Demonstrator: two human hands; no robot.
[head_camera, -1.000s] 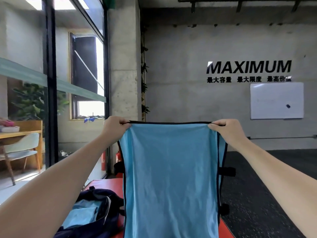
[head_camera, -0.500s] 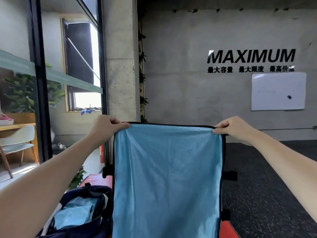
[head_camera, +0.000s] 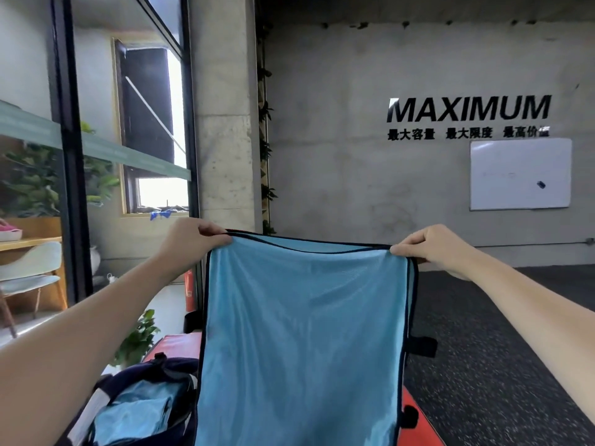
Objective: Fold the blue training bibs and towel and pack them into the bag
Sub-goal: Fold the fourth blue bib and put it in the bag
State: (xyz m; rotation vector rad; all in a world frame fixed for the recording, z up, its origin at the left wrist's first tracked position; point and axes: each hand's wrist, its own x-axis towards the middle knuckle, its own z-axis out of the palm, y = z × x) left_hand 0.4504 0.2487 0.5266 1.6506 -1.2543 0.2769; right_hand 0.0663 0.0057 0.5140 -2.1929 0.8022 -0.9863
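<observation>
Concrete-walled gym, red mat [head_camera: 180, 344] below: we hold a blue bib [head_camera: 299, 333] up by its top corners, left hand [head_camera: 193, 238] and right hand [head_camera: 434, 246] each pinching one, probably to square it for folding, bag [head_camera: 141, 400] lower left.

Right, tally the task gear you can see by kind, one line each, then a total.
Blue bib held up: 1
Blue folded cloth in the bag, bib or towel unclear: 1
Dark bag: 1
Total: 3
Left hand and right hand pinch the bib's top corners.
</observation>
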